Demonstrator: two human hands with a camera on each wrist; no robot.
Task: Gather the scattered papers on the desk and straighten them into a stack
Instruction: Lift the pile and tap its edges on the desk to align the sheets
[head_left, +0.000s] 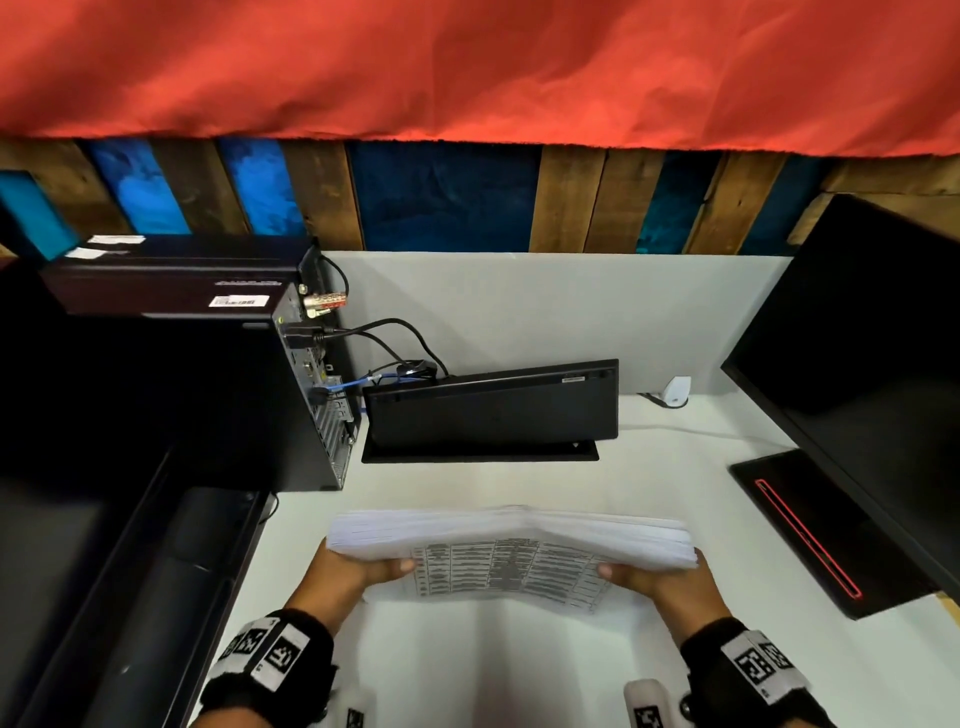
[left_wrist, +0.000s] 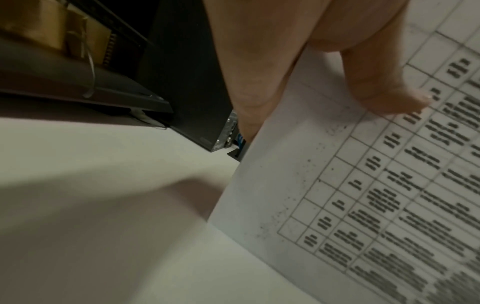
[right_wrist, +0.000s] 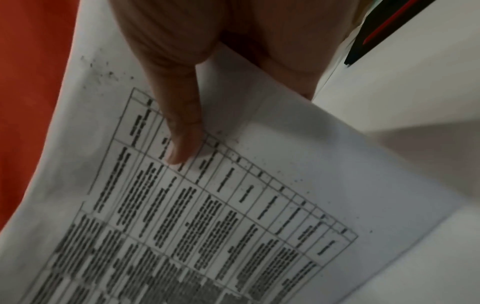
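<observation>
A thick stack of white papers (head_left: 511, 551) stands on its long edge on the white desk (head_left: 467, 488), tilted toward me, its front sheet printed with a table. My left hand (head_left: 363, 569) grips the stack's left end, thumb on the printed face and fingers behind. My right hand (head_left: 660, 574) grips the right end the same way. In the left wrist view the stack (left_wrist: 363, 195) has the left hand's (left_wrist: 311, 82) thumb lying on the table print. In the right wrist view the right hand's (right_wrist: 207, 92) thumb presses the front sheet of the stack (right_wrist: 233, 205).
A black computer tower (head_left: 171, 395) with cables stands at the left. A black keyboard (head_left: 493, 405) leans upright at the back. A dark monitor (head_left: 872, 374) and its stand base (head_left: 810, 530) fill the right. A grey partition and red cloth rise behind.
</observation>
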